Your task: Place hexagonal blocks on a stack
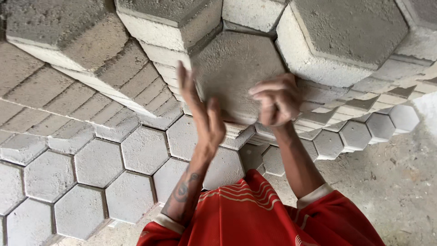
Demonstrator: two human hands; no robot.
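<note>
I hold a grey hexagonal concrete paver (234, 68) between both hands, in front of stacked pavers. My left hand (202, 116) presses flat against its left edge with the fingers stretched upward. My right hand (275, 100) is curled around its lower right edge. The paver's broad face is turned toward me and tilted. A tattoo shows on my left forearm, and red sleeves with pale cuffs cover both upper arms.
Tall stacks of the same hexagonal pavers (346, 32) fill the top, stepped down in rows (123, 86). A low layer of pavers (98, 161) lies edge to edge at the left. Bare concrete floor (400, 182) shows at the lower right.
</note>
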